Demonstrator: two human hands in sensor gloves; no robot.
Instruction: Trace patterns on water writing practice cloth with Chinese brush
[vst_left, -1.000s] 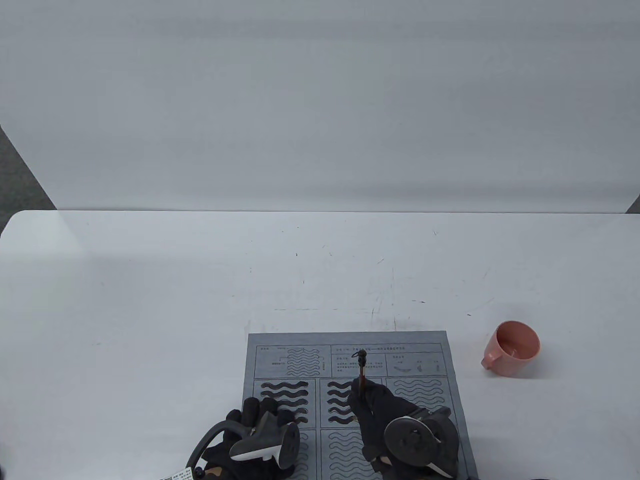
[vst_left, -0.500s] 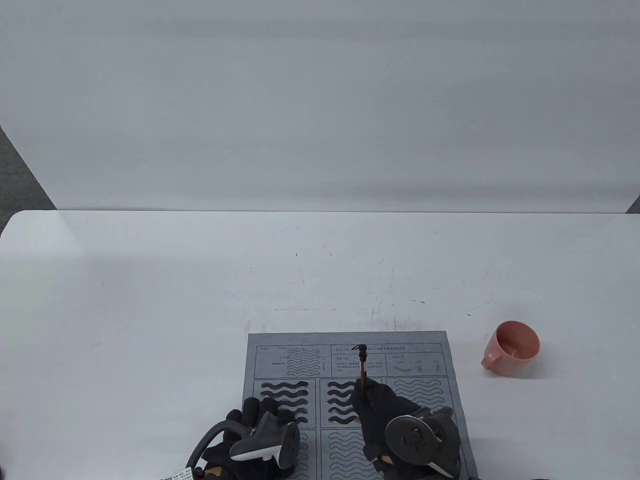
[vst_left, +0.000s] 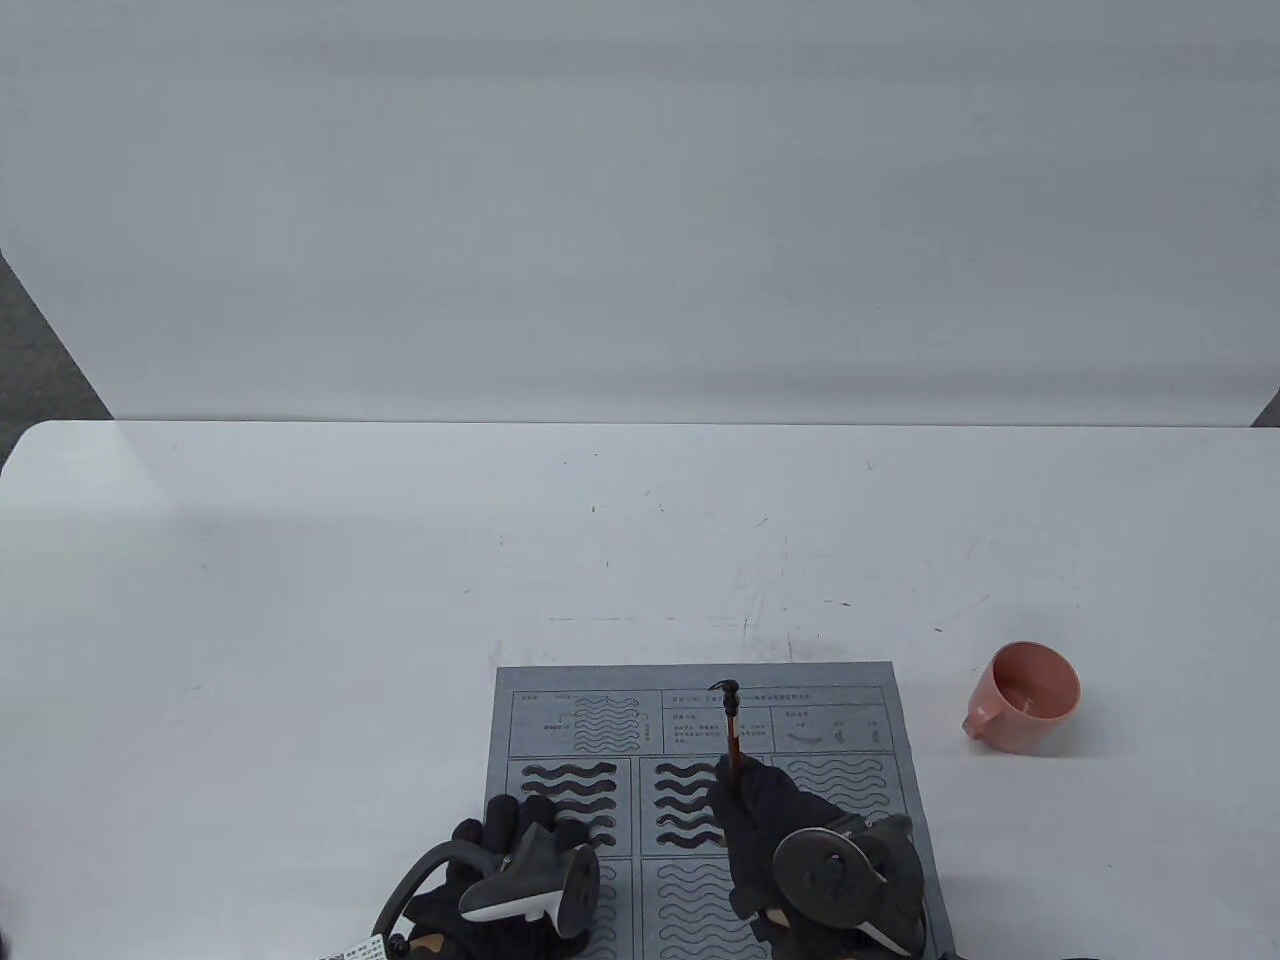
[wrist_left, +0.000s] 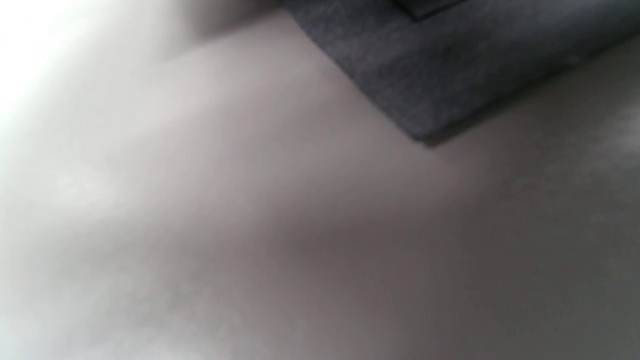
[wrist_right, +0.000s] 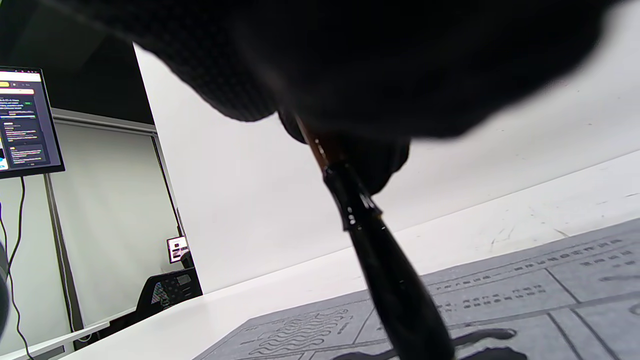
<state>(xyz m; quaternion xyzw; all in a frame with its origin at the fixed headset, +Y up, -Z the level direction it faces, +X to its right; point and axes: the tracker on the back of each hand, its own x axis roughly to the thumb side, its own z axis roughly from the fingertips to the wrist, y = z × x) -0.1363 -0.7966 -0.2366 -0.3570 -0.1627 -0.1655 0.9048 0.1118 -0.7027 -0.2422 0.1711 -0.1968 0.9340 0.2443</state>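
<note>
The grey practice cloth (vst_left: 840, 700) lies at the table's front edge, printed with boxes of wavy lines; the top-left and top-middle boxes show dark wet waves. My right hand (vst_left: 745, 805) grips the brown brush (vst_left: 733, 735) upright over the middle box. In the right wrist view the wet black brush head (wrist_right: 395, 285) points down at the cloth (wrist_right: 575, 295) beside dark strokes. My left hand (vst_left: 510, 840) rests flat on the cloth's lower left part. The left wrist view shows only a blurred cloth corner (wrist_left: 410, 80).
A pink cup (vst_left: 1025, 697) stands on the white table (vst_left: 300, 560) to the right of the cloth. A white wall panel rises behind the table. A monitor (wrist_right: 25, 120) shows far left in the right wrist view.
The right hand has shifted slightly right along the wave row with the brush, and the brush top has moved right and back. The left hand has not moved.
</note>
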